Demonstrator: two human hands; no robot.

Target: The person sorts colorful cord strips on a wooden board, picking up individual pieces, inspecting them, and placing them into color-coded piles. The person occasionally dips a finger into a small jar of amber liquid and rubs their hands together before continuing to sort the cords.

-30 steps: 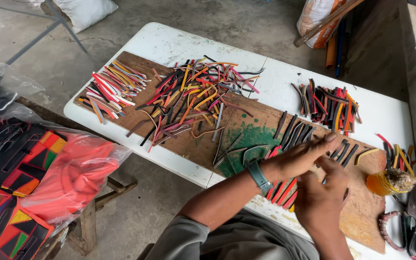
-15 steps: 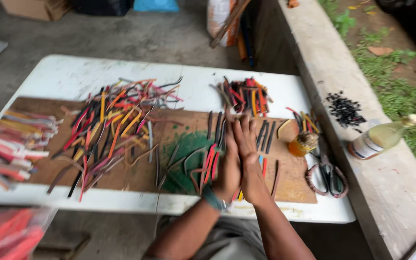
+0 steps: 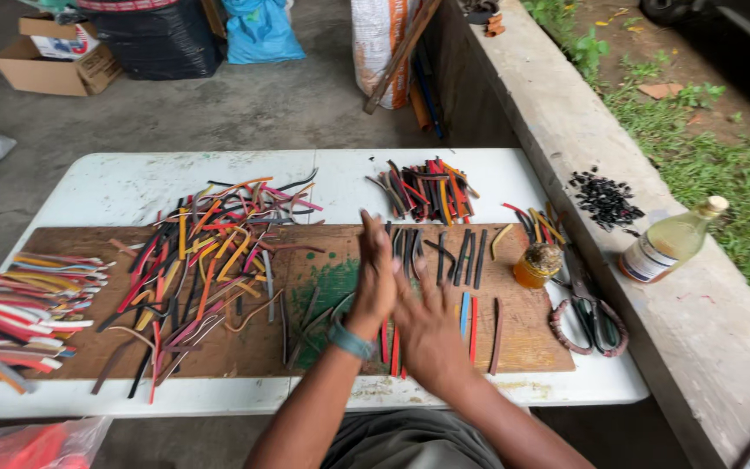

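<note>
My left hand (image 3: pixel 376 274) stands on edge with fingers straight, its palm pressed against my right hand (image 3: pixel 424 323), which lies flat with fingers spread. Both hover over short coloured strips (image 3: pixel 470 314) laid side by side on a brown wooden board (image 3: pixel 245 347). Whether a strip sits between my palms is hidden. A teal watch band (image 3: pixel 351 341) circles my left wrist. A green paint patch (image 3: pixel 330 291) marks the board beside my left hand.
A tangled pile of red, orange, yellow and black strips (image 3: pixel 206 252) lies left of my hands, a sorted stack (image 3: pixel 32 304) at the table's left end, another bundle (image 3: pixel 427 189) further back. A small amber jar (image 3: pixel 536 265), scissors (image 3: pixel 590 314) and a bottle (image 3: pixel 670 241) are at right.
The camera has swung right and up, so the table sits more squarely in view. My hands have gone from lying side by side on the strips to pressing palm to palm.
</note>
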